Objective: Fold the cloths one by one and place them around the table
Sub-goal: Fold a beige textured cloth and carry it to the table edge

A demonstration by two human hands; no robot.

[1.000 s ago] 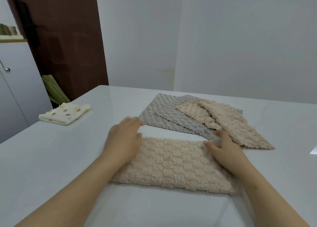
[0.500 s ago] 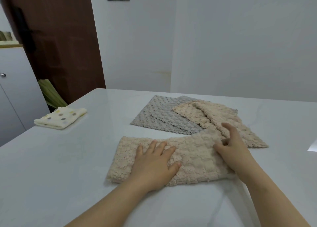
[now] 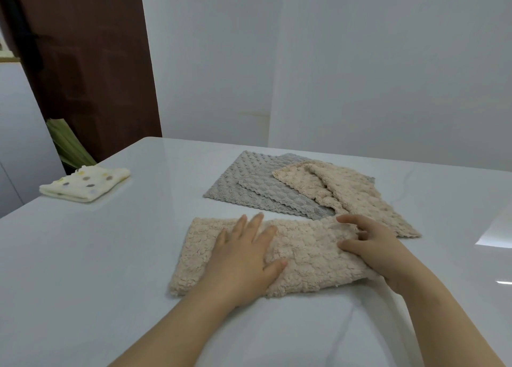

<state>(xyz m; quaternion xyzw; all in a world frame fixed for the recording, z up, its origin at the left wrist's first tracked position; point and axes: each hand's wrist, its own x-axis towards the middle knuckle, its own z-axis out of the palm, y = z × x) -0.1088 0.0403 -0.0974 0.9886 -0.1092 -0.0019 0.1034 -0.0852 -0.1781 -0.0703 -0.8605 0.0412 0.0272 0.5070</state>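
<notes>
Across the lower view: a white glossy surface (image 3: 110,255) with a wall corner behind it and a brown door (image 3: 91,61) at far left.

Far centre of it: two grey cloths (image 3: 243,183), bobbled, flat, overlapped and unfolded. They look like waiting stock, parked beyond the working patch but within reach.

Over their right side: a loose beige cloth (image 3: 357,195) with a scalloped edge. One corner is flopped back on itself, and its near right end runs off the grey onto the surface. It is also unfolded and probably due soon.

Near centre, just this side of the pile and clear of the grey edge: the near beige cloth (image 3: 310,255), fluffy, lying as a long band left to right. It seems to be doubled once already and is the piece in work. Whether its right end touches the loose beige cloth is hidden by the fingers.

Far left, close to the edge and well apart from everything else: a dotted cloth (image 3: 86,185), folded into a small thick pad. It looks finished and set at its own station.

The hands are apart, with a stretch of band between them.
- Left hand (image 3: 243,261): palm down with straight, spread fingers, pressing the band's left-middle. It is probably pinning the fabric so it cannot skate on the slick top, and marking the crease line.
- Right hand (image 3: 379,250): fingers curled over the band's right end with the thumb on top, the fabric bunched in its hold. It seems ready to carry that end across toward the left.
</notes>
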